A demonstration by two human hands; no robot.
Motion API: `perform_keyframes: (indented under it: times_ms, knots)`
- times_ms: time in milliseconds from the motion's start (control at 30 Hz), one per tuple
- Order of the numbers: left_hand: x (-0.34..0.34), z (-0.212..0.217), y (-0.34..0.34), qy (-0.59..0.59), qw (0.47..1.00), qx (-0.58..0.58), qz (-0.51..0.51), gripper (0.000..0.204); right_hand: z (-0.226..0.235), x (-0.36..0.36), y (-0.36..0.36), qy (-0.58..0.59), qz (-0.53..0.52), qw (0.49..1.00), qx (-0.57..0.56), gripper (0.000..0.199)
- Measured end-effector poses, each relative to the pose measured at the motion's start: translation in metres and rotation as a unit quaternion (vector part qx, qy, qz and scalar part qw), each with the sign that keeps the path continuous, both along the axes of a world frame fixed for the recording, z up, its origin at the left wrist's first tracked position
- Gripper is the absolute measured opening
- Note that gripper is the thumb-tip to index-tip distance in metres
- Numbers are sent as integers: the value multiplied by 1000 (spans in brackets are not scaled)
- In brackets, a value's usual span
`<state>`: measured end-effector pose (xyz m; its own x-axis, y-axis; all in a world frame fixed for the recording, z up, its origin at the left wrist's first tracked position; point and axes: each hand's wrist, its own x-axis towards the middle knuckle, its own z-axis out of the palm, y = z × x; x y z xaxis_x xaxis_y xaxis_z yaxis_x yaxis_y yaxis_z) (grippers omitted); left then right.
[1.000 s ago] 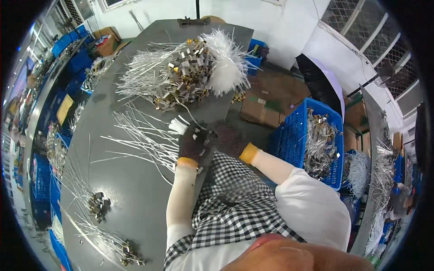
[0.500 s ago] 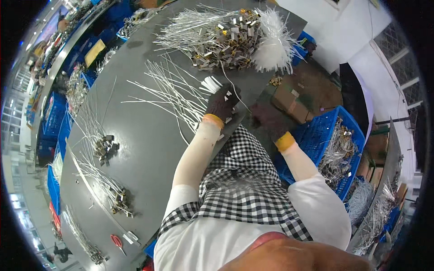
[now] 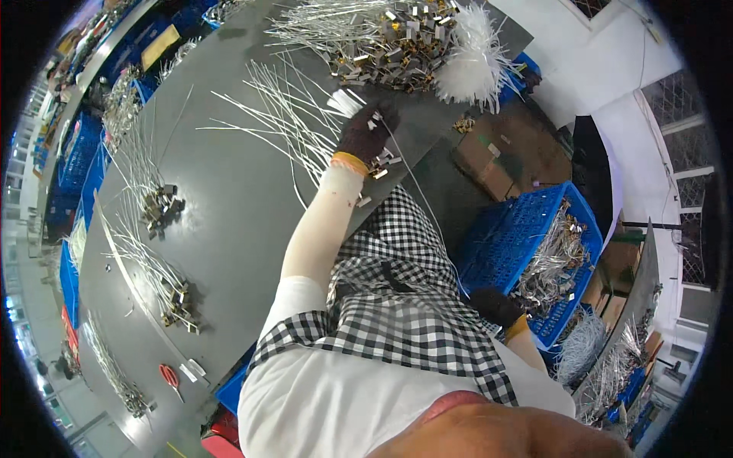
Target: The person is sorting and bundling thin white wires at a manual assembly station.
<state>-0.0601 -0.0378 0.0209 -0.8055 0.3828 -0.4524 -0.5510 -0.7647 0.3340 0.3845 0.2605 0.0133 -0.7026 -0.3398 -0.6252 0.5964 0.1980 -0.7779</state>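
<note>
My left hand (image 3: pixel 368 133), in a dark glove with a yellow cuff, is closed over the table's near right edge. A bunch of short white tubes (image 3: pixel 346 103) sticks out of its far side. Under and beside it are small metal-ended connectors (image 3: pixel 382 162) and a spread of white wires (image 3: pixel 294 126). One long white wire (image 3: pixel 421 195) runs from the left hand down across the apron to my right hand (image 3: pixel 496 307). That hand, also gloved, is low beside the blue basket, closed at the wire's lower end; its fingers are partly hidden.
A large pile of connectors (image 3: pixel 401 49) with wires lies at the table's far side, beside a white fibre bundle (image 3: pixel 477 65). Smaller wire bundles (image 3: pixel 172 301) and red scissors (image 3: pixel 171 377) lie at left. A blue basket (image 3: pixel 496 248) of wired parts stands at right, near cardboard boxes (image 3: pixel 511 156).
My right hand has moved down and toward me, drawing the long wire taut from the left hand. The left hand stays closed at the table edge; the whole view has shifted slightly.
</note>
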Motion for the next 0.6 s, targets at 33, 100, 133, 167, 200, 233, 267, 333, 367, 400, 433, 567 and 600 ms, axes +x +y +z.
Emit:
perform_keyframes:
  times_ms: [33, 100, 133, 167, 200, 233, 267, 333, 367, 400, 433, 567, 600]
  knots:
    - [-5, 5, -1, 9, 1000, -16, 1, 19, 0, 5, 1, 127, 45, 991, 5, 25]
    - [-5, 18, -8, 6, 999, -41, 20, 16, 40, -20, -12, 19, 9, 1000, -7, 27]
    - [-7, 16, -12, 24, 999, -22, 8, 16, 58, -29, -17, -90, -31, 995, -14, 29]
    - [-10, 13, -14, 43, 999, 0, -5, 16, 47, -21, -12, -89, -32, 995, -12, 29]
    - [-13, 9, -13, 58, 998, 9, -10, 16, 26, -8, -4, 65, 44, 997, 25, 22]
    - [-15, 4, -15, 58, 998, 9, -9, 16, 24, -11, -6, 217, 121, 967, 58, 21]
    - [-16, -1, -18, 52, 998, 18, -18, 15, 24, -12, -5, 218, 122, 967, 57, 21]
    - [-14, 2, -21, 30, 999, 16, -24, 19, 29, -16, -6, -280, -65, 958, -12, 18]
    - [-13, 3, -19, 29, 999, 17, -25, 19, 25, -11, -5, -280, -66, 958, -12, 18]
    - [-11, 4, -15, 53, 998, -14, -25, 22, 20, -2, -3, -134, -64, 988, -46, 18]
    - [-10, 7, -14, 78, 996, -45, -24, 26, 23, -3, -5, 15, -59, 995, -78, 17]
    - [-6, 7, -17, 105, 993, -41, -40, 31, 34, -14, -1, -240, -97, 962, -82, 18]
    - [-6, 3, -16, 105, 993, -40, -41, 31, 32, -11, 0, -144, -77, 984, -66, 20]
